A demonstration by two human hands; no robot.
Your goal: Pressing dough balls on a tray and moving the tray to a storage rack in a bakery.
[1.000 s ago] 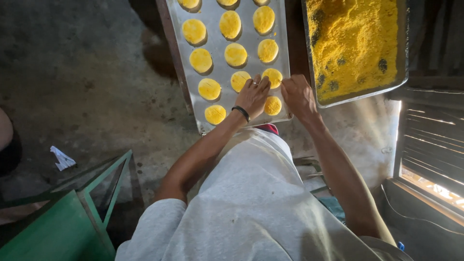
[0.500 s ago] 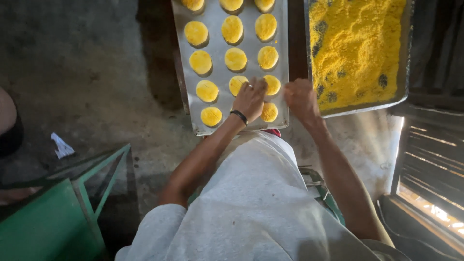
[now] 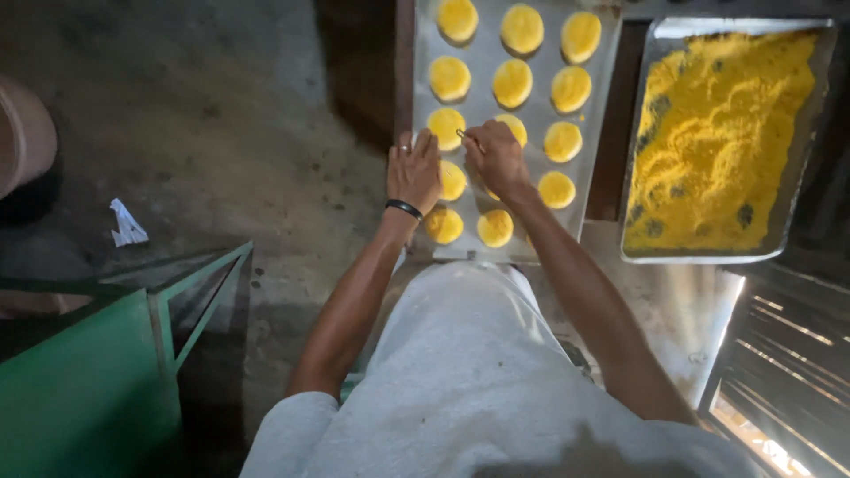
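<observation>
Yellow dough rounds (image 3: 513, 82) lay in rows on our metal baking tray (image 3: 423, 97). Our left hand (image 3: 413, 172) rested flat, fingers (image 3: 423, 147) together, on the tray's left edge, holding nothing. Our right hand (image 3: 496, 157) pinched a small thin tool (image 3: 463, 134) over a middle round. Right of the tray sat a pan of yellow crumbs (image 3: 722, 142).

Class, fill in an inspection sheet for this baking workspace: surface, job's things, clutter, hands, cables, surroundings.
Surface: dark stained floor.
Job's things: metal baking tray with rows of yellow dough rounds; second tray of yellow crumbs beside it.
Clutter: crumpled white paper.
Hands: left hand and right hand over the near rounds; grip unclear.
Cables: nothing seen.
Surroundings: green metal frame; slatted opening.
</observation>
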